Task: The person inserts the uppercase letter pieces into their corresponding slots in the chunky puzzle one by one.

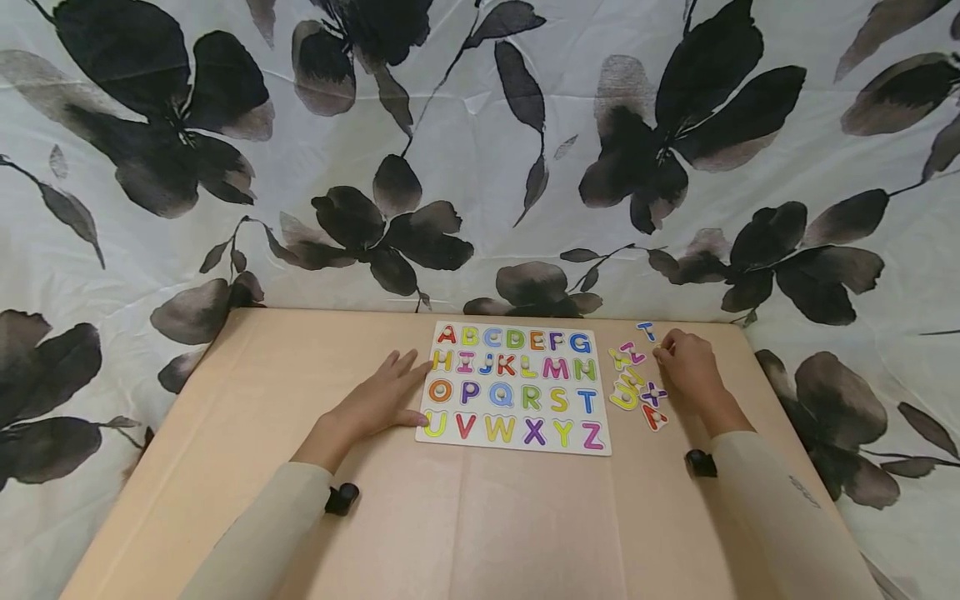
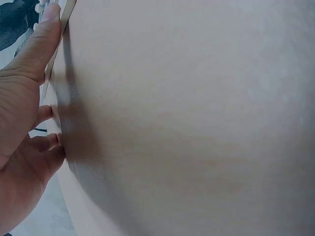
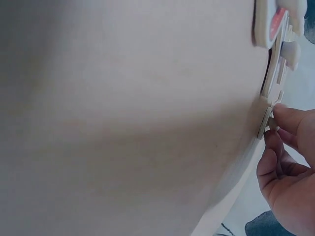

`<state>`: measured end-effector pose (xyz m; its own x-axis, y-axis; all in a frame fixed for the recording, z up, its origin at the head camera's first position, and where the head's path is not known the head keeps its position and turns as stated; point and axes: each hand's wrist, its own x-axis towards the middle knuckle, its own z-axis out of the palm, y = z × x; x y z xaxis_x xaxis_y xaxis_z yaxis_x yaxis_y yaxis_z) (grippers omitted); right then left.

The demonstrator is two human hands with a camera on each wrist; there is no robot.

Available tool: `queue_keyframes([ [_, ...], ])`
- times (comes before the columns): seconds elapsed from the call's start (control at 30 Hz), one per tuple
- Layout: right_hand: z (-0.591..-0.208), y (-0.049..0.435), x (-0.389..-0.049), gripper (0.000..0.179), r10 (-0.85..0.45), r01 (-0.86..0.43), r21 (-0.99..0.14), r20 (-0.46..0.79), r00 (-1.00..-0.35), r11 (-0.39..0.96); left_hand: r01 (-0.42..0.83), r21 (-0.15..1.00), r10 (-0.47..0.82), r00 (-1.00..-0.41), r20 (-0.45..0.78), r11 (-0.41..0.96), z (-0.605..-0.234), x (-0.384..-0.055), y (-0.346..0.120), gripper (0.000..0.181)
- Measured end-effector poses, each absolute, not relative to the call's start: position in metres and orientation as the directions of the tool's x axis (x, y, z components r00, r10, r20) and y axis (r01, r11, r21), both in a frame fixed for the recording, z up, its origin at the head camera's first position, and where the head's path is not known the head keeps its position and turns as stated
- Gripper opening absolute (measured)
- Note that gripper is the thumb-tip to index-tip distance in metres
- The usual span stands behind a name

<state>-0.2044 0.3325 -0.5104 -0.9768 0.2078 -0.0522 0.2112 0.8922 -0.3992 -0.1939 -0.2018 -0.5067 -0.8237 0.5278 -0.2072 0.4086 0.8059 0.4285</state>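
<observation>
A white alphabet puzzle board [image 1: 483,400] with coloured letters lies on the table. My left hand [image 1: 381,392] rests at its left edge, fingers spread near the H and thumb at the lower left corner by the U. In the left wrist view the thumb [image 2: 42,46] lies along the board's edge. My right hand [image 1: 690,371] is beside the loose letters, right of the board. Its thumb and fingers pinch the knob of a small wooden letter piece [image 3: 264,124], seen edge-on in the right wrist view; which letter it is cannot be told.
Loose letters lie right of the board: a blue T [image 1: 646,332], a purple X [image 1: 653,394], a red A [image 1: 654,417] and several yellow and pink ones. A flowered cloth [image 1: 480,167] hangs behind the table's far edge. The tan table [image 1: 540,525] extends toward me.
</observation>
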Motion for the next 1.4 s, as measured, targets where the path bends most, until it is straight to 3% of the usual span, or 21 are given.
queue_keyframes([
  [0.53, -0.487, 0.299, -0.186, 0.014, 0.093, 0.058, -0.425, 0.062, -0.994, 0.904, 0.419, 0.420, 0.533, -0.822, -0.202, 0.805, -0.509, -0.197, -0.202, 0.104],
  [1.2, -0.489, 0.241, -0.174, 0.010, -0.239, -0.226, -0.427, 0.024, -0.971, 0.876, 0.425, 0.421, 0.537, -0.821, -0.194, 0.802, -0.510, -0.197, -0.202, 0.102],
  [1.4, -0.490, 0.221, -0.169, 0.013, -0.288, -0.241, -0.445, -0.040, -0.957, 0.863, 0.422, 0.421, 0.533, -0.825, -0.188, 0.803, -0.509, -0.197, -0.201, 0.101],
])
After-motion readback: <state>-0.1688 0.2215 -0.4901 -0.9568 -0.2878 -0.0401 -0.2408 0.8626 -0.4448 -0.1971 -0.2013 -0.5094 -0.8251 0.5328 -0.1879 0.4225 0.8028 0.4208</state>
